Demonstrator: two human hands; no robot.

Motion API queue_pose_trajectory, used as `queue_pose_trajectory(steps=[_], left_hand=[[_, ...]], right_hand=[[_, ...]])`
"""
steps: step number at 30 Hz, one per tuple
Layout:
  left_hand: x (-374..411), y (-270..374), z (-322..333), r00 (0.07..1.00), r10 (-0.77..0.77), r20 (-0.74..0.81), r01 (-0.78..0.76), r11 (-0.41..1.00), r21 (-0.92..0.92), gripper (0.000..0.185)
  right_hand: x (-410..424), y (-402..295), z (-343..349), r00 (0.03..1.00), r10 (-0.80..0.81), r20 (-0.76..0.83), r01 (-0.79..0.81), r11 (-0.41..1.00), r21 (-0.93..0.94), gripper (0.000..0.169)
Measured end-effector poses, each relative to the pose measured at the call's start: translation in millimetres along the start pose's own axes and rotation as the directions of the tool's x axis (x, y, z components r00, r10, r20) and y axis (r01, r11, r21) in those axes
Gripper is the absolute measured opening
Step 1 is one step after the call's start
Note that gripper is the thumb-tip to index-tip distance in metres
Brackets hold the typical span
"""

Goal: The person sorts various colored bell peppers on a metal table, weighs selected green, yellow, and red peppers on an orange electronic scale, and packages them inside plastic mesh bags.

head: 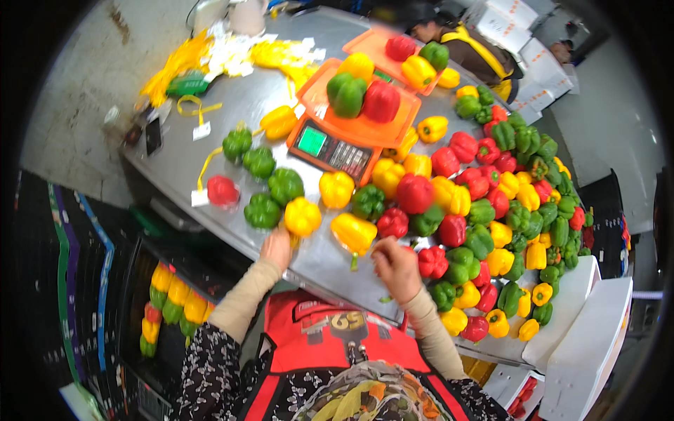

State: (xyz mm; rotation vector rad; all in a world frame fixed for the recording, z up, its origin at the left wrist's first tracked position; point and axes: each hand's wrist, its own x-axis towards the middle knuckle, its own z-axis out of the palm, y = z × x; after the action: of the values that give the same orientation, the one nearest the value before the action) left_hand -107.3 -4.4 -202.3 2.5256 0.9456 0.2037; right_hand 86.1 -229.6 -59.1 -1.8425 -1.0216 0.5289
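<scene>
My left hand (277, 249) is at the table's front edge, touching the underside of a yellow bell pepper (303, 216); its fingers are partly hidden, and a bit of yellow strip shows beneath them. My right hand (396, 266) is over the metal table with fingers curled, near a yellow pepper (354, 233) lying with its green stem towards me and a red pepper (433, 262). Green peppers (263, 210) sit beyond my left hand. An orange digital scale (337, 150) holds a green pepper (346, 94), a red pepper (382, 101) and a yellow pepper (357, 67).
A large pile of mixed bell peppers (518, 216) covers the table's right side, beside white foam boxes (584, 337). Yellow net bags (179, 68) with white tags lie at the far left. Packed peppers fill a black crate (131, 294) below left. A co-worker (474, 52) bends beyond a second scale.
</scene>
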Motion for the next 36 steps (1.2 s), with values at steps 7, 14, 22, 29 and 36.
queue_pose_trajectory(steps=[7, 14, 22, 29, 36], left_hand=[[-28.6, 25.0, -49.1, 0.850, -0.273, 0.451, 0.520, 0.292, -0.803, 0.023], [-74.7, 50.2, -58.1, 0.888, -0.315, 0.335, 0.188, -0.417, -0.889, 0.013], [-68.0, 50.1, -73.6, 0.887, -0.298, 0.354, 0.200, -0.443, -0.874, 0.016], [-43.3, 45.1, -95.3, 0.859, -0.225, 0.459, 0.323, -0.455, -0.830, 0.014], [-23.7, 14.1, -112.2, 0.898, -0.160, 0.411, 0.326, -0.387, -0.863, 0.018]], right_hand=[[-12.3, 42.6, -29.2, 0.921, 0.268, 0.284, -0.334, 0.918, 0.215, 0.009], [27.0, 53.6, 67.0, 0.920, -0.244, 0.306, 0.247, 0.969, 0.031, 0.014], [34.7, 68.3, 176.0, 0.796, -0.280, 0.536, 0.595, 0.520, -0.613, 0.008], [47.0, 71.4, 168.8, 0.756, -0.249, 0.606, 0.596, 0.644, -0.479, 0.010], [81.6, -65.3, 93.6, 0.822, -0.193, 0.536, 0.183, 0.980, 0.072, 0.006]])
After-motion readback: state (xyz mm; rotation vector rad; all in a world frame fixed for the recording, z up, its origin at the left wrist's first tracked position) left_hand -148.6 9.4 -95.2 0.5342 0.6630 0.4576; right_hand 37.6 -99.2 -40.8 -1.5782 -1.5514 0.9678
